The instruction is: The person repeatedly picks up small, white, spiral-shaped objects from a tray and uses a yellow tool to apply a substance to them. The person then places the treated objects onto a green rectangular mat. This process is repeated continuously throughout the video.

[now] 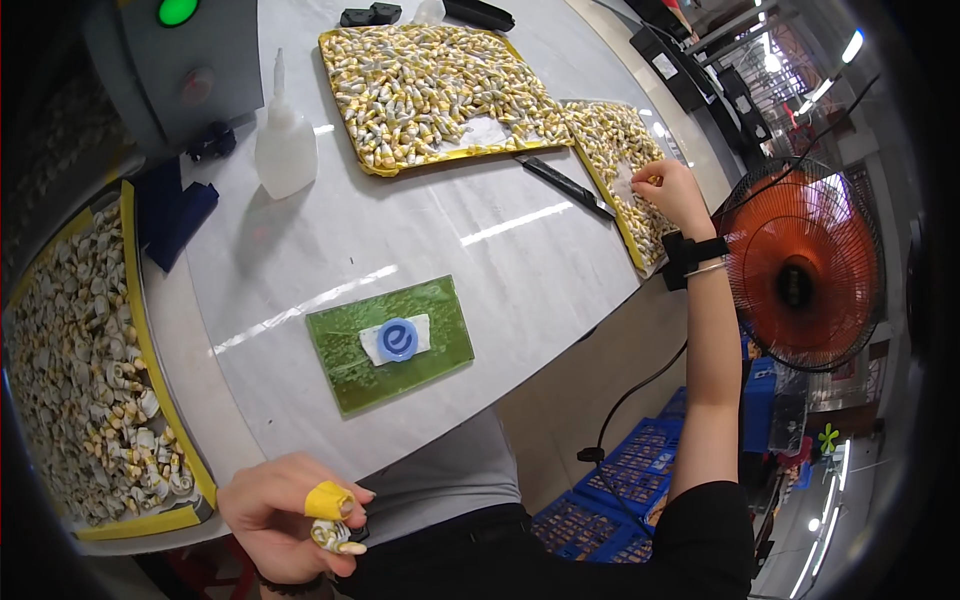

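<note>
At the lower left, my left hand [285, 510] is closed, pinching a small white-and-yellow spiral shell [335, 536] with a pointed tip. A yellow wrap [328, 500] covers one of its fingertips. My right hand [672, 194] reaches out to the far right, over a yellow-edged tray [622, 232] full of small white-and-yellow pointed pieces. Its thumb and fingers are pressed together, and I cannot make out whether a piece is between them. Between my hands, a green mat [440, 372] lies on the table, bearing a white pad [372, 345] and a round blue cap [398, 340].
A larger tray [372, 168] of pointed pieces lies at the back, with a black-handled cutter [565, 187] before it. A tray [172, 420] of bigger shells fills the left. A squeeze bottle [286, 152] stands near a grey machine [190, 75]. An orange fan [800, 265] is right of my forearm.
</note>
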The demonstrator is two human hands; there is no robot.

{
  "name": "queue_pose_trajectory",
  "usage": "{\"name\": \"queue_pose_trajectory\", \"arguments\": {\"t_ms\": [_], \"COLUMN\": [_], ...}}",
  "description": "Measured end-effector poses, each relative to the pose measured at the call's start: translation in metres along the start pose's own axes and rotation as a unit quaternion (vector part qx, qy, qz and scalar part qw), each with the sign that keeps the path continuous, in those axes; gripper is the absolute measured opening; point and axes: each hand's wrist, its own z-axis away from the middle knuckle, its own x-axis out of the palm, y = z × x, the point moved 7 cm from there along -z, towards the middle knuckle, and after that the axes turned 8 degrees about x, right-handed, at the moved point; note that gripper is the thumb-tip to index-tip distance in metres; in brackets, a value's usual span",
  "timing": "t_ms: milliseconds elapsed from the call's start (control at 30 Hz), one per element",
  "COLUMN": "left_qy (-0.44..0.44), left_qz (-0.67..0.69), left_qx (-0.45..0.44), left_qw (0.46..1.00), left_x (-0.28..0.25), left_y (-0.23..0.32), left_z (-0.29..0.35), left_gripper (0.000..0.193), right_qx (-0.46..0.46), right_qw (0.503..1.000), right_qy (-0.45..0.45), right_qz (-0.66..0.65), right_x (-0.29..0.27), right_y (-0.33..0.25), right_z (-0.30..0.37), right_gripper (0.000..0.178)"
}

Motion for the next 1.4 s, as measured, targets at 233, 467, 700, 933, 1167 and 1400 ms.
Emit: {"name": "queue_pose_trajectory", "arguments": {"t_ms": [233,467,700,933,1167,1400], "left_qy": [-0.021,-0.041,-0.047,-0.066,-0.055,-0.071], "left_qz": [0.057,0.071,0.060,0.050,-0.029,-0.181], "left_qx": [-0.017,-0.017,-0.007,-0.005,0.023,0.092], "left_qw": [0.998,0.996,0.997,0.997,0.998,0.977], "left_x": [0.002,-0.001,-0.003,-0.002,0.000,0.014], "left_y": [-0.002,-0.002,0.000,0.001,0.003,0.015], "left_z": [0.001,0.002,0.004,0.002,-0.001,0.000], "left_gripper": [0.035,0.032,0.032,0.031,0.043,0.038], "right_qx": [-0.041,-0.217,-0.435,-0.504,-0.494,-0.370], "right_qw": [0.999,0.939,0.874,0.853,0.854,0.838], "right_qy": [0.008,0.020,-0.071,-0.039,-0.031,-0.105], "right_qz": [0.016,-0.264,-0.206,-0.130,-0.160,-0.387], "right_x": [-0.003,-0.042,-0.025,-0.011,-0.008,-0.035], "right_y": [0.000,-0.166,-0.273,-0.288,-0.290,-0.280], "right_z": [-0.004,0.092,0.170,0.166,0.169,0.186], "right_gripper": [0.014,0.010,0.025,0.027,0.017,0.019]}}
